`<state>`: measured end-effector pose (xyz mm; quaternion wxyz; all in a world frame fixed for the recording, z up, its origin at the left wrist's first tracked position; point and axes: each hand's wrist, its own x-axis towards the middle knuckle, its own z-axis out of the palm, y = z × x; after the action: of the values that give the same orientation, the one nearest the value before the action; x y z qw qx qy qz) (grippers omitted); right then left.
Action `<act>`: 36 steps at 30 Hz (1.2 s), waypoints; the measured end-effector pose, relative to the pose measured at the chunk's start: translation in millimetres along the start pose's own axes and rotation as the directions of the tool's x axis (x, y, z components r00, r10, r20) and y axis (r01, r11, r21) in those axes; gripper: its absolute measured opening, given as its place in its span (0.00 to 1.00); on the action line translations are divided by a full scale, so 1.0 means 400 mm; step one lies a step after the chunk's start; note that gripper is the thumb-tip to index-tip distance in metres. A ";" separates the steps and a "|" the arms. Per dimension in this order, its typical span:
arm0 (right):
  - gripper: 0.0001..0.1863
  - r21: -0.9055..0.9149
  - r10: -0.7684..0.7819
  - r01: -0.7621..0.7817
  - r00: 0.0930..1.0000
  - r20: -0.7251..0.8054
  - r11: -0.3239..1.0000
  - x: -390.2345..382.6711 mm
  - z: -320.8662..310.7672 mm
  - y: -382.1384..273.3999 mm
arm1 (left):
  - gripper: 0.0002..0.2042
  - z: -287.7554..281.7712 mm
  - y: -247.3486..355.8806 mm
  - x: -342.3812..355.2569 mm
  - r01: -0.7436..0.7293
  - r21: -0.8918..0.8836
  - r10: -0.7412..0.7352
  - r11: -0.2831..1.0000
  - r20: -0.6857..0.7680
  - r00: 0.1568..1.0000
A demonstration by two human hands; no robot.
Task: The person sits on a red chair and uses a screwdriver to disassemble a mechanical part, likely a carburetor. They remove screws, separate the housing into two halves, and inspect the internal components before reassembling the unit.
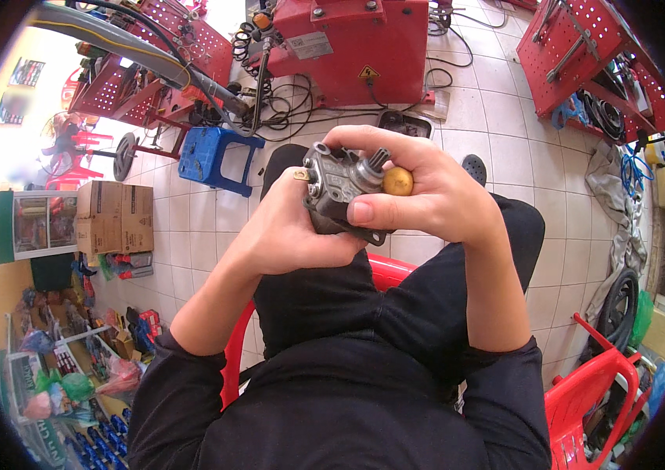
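A grey metal pump-like part (336,192) with a splined shaft on top and a round brass-coloured piece (397,182) at its right side is held up over my lap. My left hand (293,227) grips it from the left and below, its fingers mostly hidden behind the part. My right hand (430,188) holds it from the right, thumb pressed on the front face and index finger reaching over the back, beside the brass-coloured piece.
A red machine (348,47) with cables stands ahead, near a blue stool (199,157) and a black tray (407,119). A red pegboard cart (583,63) stands right, cardboard boxes (113,215) left. Packaged goods fill the lower left; a red chair (583,399) is behind right.
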<state>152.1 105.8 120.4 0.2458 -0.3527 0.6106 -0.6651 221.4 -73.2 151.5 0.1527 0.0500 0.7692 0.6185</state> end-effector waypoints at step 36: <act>0.21 0.053 -0.052 0.060 0.989 -0.139 0.997 -0.012 0.026 -0.044 | 0.41 -0.051 -0.111 0.010 -0.059 -0.333 0.113 0.941 0.142 0.983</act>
<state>165.0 105.0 136.8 0.1942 -0.3157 0.5965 -0.7119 216.7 -101.4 111.6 0.1927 0.1068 0.6380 0.7378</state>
